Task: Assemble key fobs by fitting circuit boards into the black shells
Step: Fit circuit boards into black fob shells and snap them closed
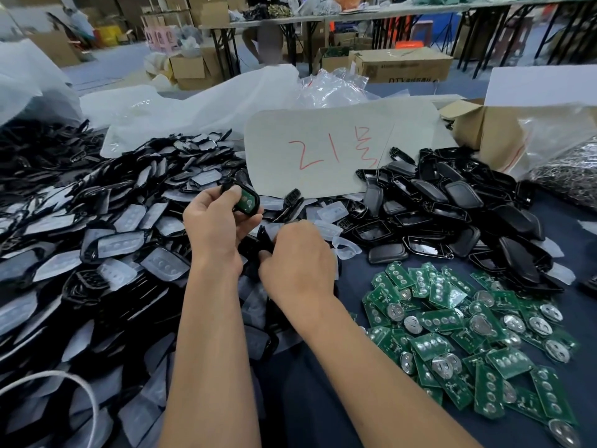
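Note:
My left hand point(217, 221) holds a black shell point(243, 199) raised above the table, with a green circuit board seated in it. Just below and to the right, my right hand point(298, 257) is palm down on the pile and pinches another black shell piece point(263, 242) at its fingertips. A heap of green circuit boards point(468, 337) with silver battery clips lies at the right front. Black shell halves point(452, 205) are piled behind those boards.
A big heap of black shells with clear rubber button pads point(97, 253) covers the left half of the dark table. A card marked in red point(316, 150) lies at the centre back. An open cardboard box point(478, 130) and plastic bags stand at the right rear. A white cord point(64, 383) curls at the left front.

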{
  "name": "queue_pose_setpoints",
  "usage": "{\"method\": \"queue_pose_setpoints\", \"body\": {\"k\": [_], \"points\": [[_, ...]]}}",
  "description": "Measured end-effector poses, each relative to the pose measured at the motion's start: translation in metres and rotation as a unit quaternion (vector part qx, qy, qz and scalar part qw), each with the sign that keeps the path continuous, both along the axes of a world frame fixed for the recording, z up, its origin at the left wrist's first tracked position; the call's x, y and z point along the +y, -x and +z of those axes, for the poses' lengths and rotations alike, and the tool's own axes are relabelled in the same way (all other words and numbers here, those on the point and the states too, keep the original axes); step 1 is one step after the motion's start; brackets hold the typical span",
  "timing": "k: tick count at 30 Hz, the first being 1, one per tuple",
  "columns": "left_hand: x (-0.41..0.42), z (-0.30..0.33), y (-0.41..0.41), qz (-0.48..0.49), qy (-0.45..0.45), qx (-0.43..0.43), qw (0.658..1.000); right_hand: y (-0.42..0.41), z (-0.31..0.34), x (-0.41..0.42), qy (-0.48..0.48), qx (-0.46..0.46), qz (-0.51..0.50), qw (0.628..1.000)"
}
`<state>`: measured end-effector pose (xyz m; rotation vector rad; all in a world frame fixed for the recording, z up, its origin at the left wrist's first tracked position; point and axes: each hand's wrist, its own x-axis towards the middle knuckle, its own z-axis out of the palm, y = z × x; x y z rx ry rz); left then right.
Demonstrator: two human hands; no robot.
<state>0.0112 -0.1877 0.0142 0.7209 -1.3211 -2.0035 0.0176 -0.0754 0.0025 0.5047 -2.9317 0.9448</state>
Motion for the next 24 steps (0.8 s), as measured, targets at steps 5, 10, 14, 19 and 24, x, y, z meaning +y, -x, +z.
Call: {"method": "queue_pose_setpoints", "body": {"k": [5,10,14,19,24], "points": [[-0.001,0.0,0.002,0.011,0.005,0.014,1.0,0.014,0.008,0.015,0.096,-0.023,-0.013,0.995],[0.019,0.0,0.013,-0.043,0.128,0.035,0.99,0.039,0.02,0.074,0.34,-0.106,-0.054,0.933],[0.073,-0.003,0.031,-0.153,0.217,-0.001,0.964,0.052,0.016,0.126,0.479,-0.164,-0.079,0.859],[0.134,-0.015,0.04,-0.273,0.262,-0.013,0.926,0.056,0.005,0.157,0.542,-0.17,-0.059,0.821],[0.13,-0.023,0.041,-0.322,0.19,0.012,0.927,0.063,0.005,0.172,0.546,-0.228,0.033,0.806]]}}
